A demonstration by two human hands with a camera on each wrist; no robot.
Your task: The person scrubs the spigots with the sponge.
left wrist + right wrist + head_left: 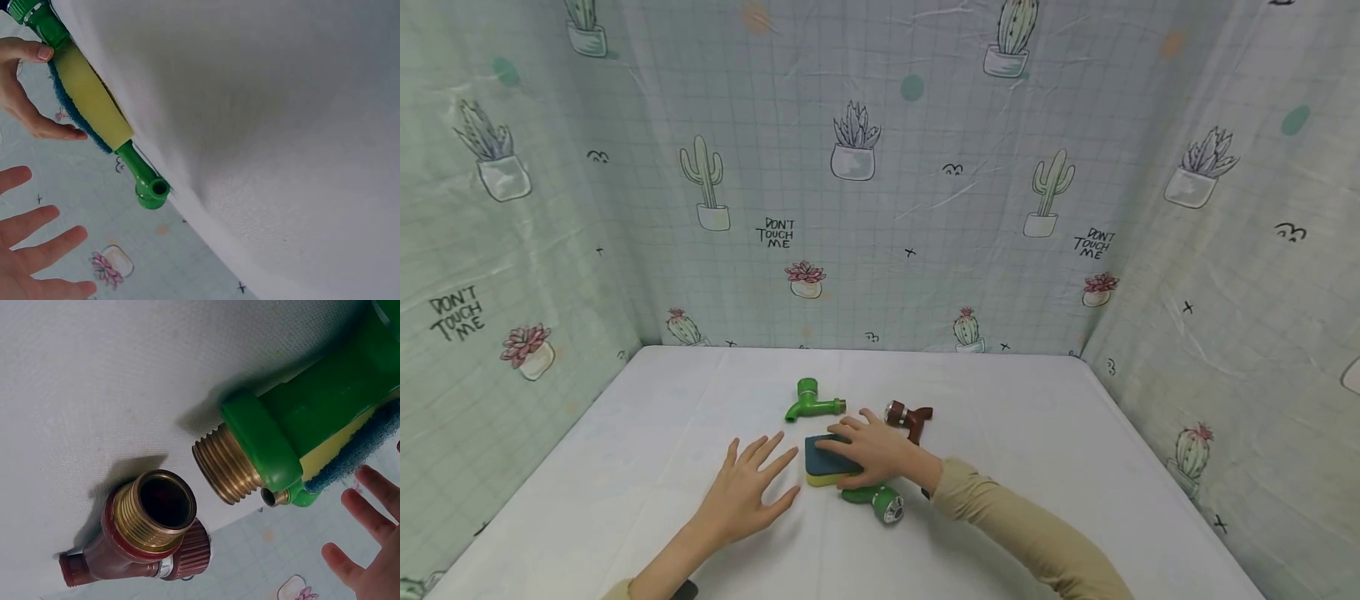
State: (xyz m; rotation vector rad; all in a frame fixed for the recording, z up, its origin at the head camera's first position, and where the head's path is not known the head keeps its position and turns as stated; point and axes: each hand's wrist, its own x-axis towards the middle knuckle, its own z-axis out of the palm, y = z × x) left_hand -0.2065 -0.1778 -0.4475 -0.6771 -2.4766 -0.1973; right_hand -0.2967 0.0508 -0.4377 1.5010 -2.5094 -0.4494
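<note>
A sponge (822, 457), yellow with a blue scouring layer on top, lies on the table. My right hand (880, 450) reaches over it with fingers spread, the thumb by its near edge and a finger across the blue layer. My left hand (733, 500) hovers just left of the sponge, fingers apart and holding nothing. One green tap (812, 406) lies behind the sponge. In front of it, partly under my right hand, is another green tap (886, 503); its brass thread shows in the right wrist view. Right of the sponge sits a brown tap (916, 419), partly hidden by my right arm.
A white cloth covers the table (625, 467). Cactus-printed curtains (910, 275) rise along its back and both sides. A small dark object (686, 590) shows beside my left forearm at the bottom.
</note>
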